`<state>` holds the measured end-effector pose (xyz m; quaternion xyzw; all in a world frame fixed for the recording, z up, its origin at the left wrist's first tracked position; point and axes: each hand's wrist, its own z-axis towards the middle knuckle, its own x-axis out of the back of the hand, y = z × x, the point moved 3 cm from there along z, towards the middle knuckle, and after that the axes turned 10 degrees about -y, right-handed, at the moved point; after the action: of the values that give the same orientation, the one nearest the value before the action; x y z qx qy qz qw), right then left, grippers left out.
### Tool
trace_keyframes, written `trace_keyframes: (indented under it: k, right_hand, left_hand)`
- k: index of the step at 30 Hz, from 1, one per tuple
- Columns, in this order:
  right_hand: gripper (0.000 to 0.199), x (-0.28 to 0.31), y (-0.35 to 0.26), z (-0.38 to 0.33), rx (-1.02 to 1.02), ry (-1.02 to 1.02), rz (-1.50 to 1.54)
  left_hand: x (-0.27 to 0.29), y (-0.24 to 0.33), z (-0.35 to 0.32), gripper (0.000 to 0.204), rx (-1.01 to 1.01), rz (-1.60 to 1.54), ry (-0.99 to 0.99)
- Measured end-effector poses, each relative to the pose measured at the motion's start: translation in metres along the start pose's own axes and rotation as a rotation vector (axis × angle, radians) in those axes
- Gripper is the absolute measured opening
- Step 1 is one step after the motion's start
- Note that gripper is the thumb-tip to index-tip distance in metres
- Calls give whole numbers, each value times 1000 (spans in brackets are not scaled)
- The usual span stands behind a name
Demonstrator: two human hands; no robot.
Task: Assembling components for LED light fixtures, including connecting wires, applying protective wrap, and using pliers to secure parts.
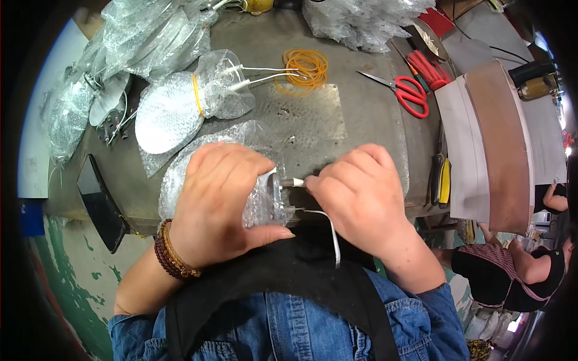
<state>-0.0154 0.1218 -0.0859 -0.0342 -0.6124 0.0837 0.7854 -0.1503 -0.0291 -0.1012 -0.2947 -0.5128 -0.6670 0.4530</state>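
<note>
My left hand (218,195) is wrapped over a bubble-wrap bag (260,207) at the near edge of the table. Dark and metallic parts show at the bag's right end, but most of its contents are hidden. A white cylindrical fitting (292,182) sticks out there, and my right hand (361,195) pinches its outer end between thumb and forefinger. A loose white wire (335,237) hangs below the right hand. Just beyond my left hand lies another bubble-wrapped piece (168,117), bound with a yellow rubber band (197,95), with white leads coming out.
Yellow rubber bands (304,71) and red-handled scissors (409,96) lie farther back. Bubble-wrapped pieces (156,36) pile up at far left. A black phone (99,201) sits left, yellow-and-black pliers (444,180) right, beside a cardboard box (500,144). Another person (500,271) is at lower right.
</note>
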Motion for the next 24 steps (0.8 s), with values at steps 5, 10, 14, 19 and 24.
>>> trace_keyframes:
  k: [5,10,14,19,24]
  right_hand:
    - [14,-13,26,-4,-56,11,405]
    - [12,-24,26,0,-65,-8,589]
    - [18,-17,19,-4,-64,101,474]
    - [25,14,-1,-34,-185,22,157]
    - [15,4,-5,-44,-205,-178,205]
  left_hand:
    - [1,2,2,77,-22,5,4]
    - [2,3,3,73,14,-43,9]
    - [2,4,3,73,15,-18,-7]
    - [2,12,12,72,18,-45,9]
    - [6,51,37,39,-173,-31,-105]
